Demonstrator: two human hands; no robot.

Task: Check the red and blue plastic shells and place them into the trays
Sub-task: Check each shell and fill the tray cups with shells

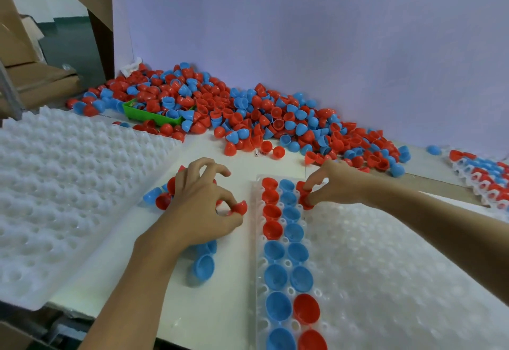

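Observation:
A big heap of red and blue plastic shells (248,112) lies along the back wall. In front of me a white dimpled tray (385,261) holds two columns of shells, open side up. My right hand (334,185) pinches a red shell (305,192) at the top of the tray's third column. My left hand (201,206) pinches another red shell (239,208) just left of the tray. A few loose red and blue shells (159,198) lie under and beside that hand, and stacked blue shells (203,264) sit near its wrist.
A stack of white trays (68,189) lies at the left. A green bin (154,116) sits half buried in the heap. A filled tray (484,178) is at the far right edge. Cardboard boxes (33,74) stand beyond the table's left end.

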